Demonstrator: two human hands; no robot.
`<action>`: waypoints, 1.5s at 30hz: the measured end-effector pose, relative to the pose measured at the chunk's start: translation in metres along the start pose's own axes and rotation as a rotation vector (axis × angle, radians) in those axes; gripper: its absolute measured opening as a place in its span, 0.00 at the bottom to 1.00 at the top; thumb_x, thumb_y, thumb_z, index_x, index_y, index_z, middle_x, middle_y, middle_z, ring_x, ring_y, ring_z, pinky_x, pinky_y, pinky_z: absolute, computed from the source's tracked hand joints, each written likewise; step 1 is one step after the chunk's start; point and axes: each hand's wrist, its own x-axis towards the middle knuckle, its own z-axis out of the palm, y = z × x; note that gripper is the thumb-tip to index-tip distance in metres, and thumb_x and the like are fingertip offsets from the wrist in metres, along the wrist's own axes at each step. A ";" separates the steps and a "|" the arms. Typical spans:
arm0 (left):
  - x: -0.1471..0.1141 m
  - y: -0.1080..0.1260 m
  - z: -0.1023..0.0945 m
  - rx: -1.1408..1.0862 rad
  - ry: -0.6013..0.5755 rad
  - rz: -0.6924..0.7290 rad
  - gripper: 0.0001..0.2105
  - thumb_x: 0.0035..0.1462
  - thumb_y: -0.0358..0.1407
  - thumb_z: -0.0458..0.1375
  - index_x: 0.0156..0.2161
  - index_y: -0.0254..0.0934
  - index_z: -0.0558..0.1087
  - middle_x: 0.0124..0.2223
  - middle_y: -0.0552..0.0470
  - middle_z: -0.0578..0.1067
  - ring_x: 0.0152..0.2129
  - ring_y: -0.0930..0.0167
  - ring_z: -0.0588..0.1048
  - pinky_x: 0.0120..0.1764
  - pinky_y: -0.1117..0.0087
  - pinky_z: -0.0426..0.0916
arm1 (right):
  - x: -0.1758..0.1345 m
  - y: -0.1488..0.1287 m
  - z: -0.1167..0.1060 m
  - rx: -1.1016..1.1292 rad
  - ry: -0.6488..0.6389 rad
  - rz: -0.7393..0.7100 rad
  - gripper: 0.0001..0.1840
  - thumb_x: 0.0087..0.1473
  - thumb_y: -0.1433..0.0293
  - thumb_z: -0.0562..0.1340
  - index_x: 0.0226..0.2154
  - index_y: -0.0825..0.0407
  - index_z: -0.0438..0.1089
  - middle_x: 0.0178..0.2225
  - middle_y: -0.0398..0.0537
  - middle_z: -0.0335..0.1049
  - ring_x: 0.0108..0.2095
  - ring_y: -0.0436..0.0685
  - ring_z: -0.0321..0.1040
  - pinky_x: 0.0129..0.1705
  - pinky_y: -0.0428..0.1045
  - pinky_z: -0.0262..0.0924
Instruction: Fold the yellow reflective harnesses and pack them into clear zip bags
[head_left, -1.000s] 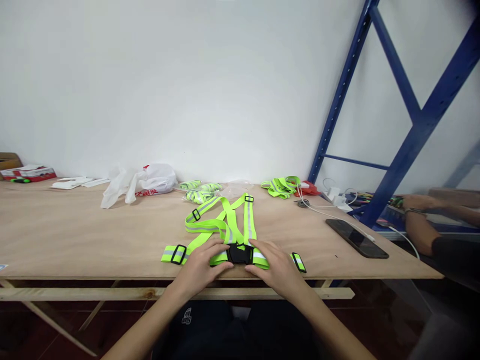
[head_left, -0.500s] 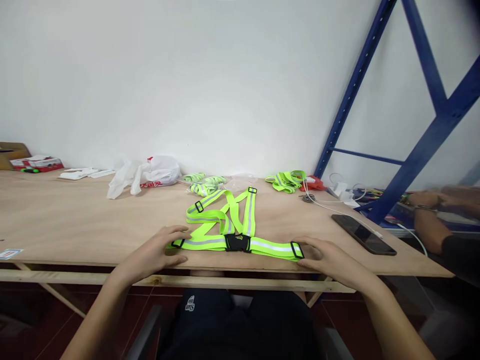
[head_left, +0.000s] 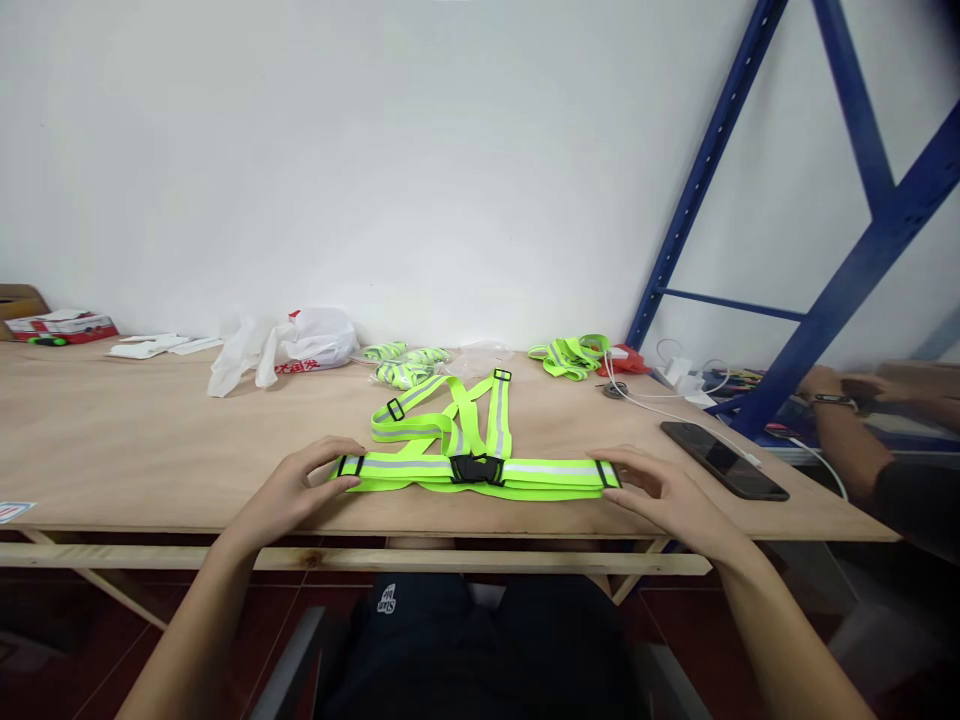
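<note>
A neon-yellow reflective vest (head_left: 405, 467) made of elastic straps lies on the wooden table in front of me. Its waist belt runs straight from side to side, with a black buckle (head_left: 477, 469) at the middle. My left hand (head_left: 307, 490) pinches the belt's left end beside a black slider, fingers above and thumb below. At the opposite end my right hand (head_left: 660, 495) grips the belt by another slider (head_left: 607, 475). Behind the belt, the shoulder straps (head_left: 498, 415) cross and loop loosely on the tabletop.
Bagged reflective straps (head_left: 405, 367), a white plastic bag (head_left: 322, 340) and another strap bundle (head_left: 570, 355) lie along the wall. A phone (head_left: 724, 460) with a cable rests to the right, near a blue metal frame (head_left: 817, 300). Another person's arm (head_left: 847, 440) is at far right.
The waist belt has been lifted and pulled straight between my hands, its lower layer now showing beneath. Both hands have closed on its ends and moved slightly up.
</note>
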 end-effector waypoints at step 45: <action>0.178 -0.007 0.039 0.516 -0.325 -0.396 0.16 0.36 0.45 0.67 0.15 0.37 0.67 0.14 0.52 0.65 0.18 0.68 0.68 0.25 0.71 0.58 | -0.001 -0.053 0.104 -0.403 -0.076 -0.473 0.26 0.60 0.65 0.62 0.61 0.49 0.66 0.63 0.55 0.63 0.63 0.64 0.60 0.63 0.61 0.59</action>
